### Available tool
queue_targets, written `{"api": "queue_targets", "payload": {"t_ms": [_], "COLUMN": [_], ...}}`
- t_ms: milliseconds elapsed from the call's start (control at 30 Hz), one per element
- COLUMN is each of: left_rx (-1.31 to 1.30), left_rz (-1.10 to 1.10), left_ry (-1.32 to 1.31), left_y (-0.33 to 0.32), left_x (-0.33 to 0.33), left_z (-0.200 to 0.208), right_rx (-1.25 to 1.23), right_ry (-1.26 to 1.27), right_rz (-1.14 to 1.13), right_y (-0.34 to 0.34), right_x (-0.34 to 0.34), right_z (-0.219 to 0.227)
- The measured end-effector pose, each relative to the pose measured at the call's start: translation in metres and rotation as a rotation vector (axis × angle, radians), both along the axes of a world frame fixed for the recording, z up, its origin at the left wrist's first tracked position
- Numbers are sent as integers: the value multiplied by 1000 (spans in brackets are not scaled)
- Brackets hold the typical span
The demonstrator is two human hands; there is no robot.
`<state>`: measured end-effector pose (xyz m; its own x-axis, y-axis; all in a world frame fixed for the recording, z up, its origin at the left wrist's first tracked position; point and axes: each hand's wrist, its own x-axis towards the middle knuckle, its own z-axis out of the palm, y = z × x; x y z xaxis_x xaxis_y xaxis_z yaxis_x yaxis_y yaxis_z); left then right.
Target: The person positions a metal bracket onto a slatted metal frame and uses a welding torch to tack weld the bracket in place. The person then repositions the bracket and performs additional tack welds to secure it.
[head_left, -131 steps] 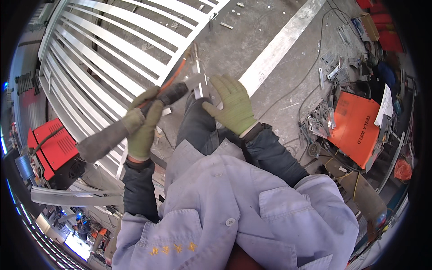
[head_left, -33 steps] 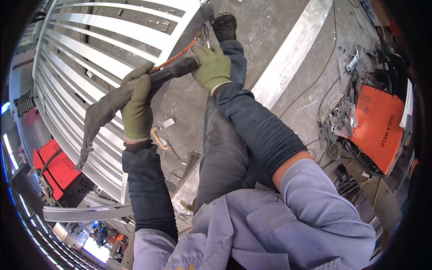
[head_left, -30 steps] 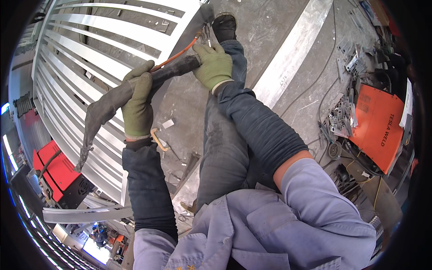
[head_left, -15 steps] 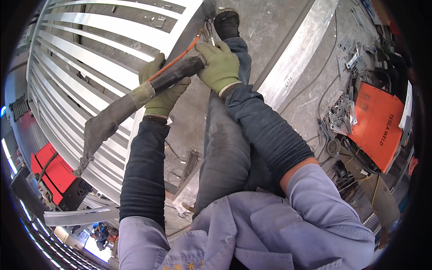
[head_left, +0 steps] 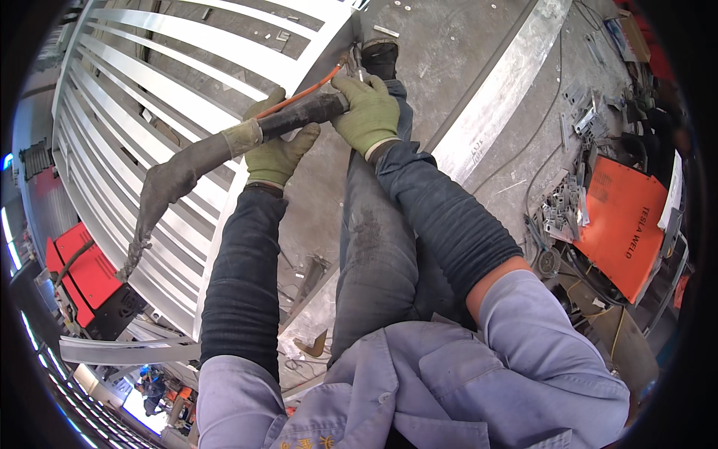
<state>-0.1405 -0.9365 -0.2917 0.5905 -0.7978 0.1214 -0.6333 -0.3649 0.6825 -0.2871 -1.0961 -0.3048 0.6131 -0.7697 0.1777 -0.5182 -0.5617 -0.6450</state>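
My right hand (head_left: 366,114), in a green work glove, is closed round the front of a welding torch (head_left: 303,114) with a black handle. The metal front end (head_left: 358,66) points away from me, close to the far corner of a slatted white metal frame (head_left: 179,34). A thin orange cable (head_left: 318,85) runs along the torch. My left hand (head_left: 277,159), gloved too, lies below the torch at the frame's edge rail, fingers on one side and thumb on the other. It seems to grip the rail; the torch hides part of it.
A long metal channel (head_left: 497,86) lies on the floor to the right. Beyond it are cables, a pile of metal brackets (head_left: 565,206) and an orange machine (head_left: 624,224). A red machine (head_left: 84,271) stands at the left. My foot (head_left: 380,58) is near the torch's front.
The view has shifted slightly, so the frame and floor sit a little lower in the picture. Both hands keep their places on the torch and at the rail.
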Motion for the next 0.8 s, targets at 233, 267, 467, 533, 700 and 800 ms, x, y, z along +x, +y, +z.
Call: {"api": "queue_targets", "payload": {"t_ms": [233, 267, 467, 533, 700, 800], "left_rx": [-353, -484, -610, -593, -547, -542], "left_rz": [179, 257, 461, 473, 444, 436], "left_ry": [655, 751, 962, 960, 954, 965], "left_y": [4, 9, 12, 11, 8, 8], "left_x": [-34, -41, -60, -64, -64, -59], "left_z": [79, 89, 134, 138, 144, 147], "right_rx": [13, 22, 89, 121, 150, 176], "right_ry": [-75, -73, -98, -100, -123, -119], "right_rz": [-15, -20, -34, -42, -64, -73], "right_y": [-2, -3, 4, 7, 6, 10], "right_x": [-4, -3, -3, -6, -4, -3], "right_z": [-15, -17, -15, -20, -24, -20]}}
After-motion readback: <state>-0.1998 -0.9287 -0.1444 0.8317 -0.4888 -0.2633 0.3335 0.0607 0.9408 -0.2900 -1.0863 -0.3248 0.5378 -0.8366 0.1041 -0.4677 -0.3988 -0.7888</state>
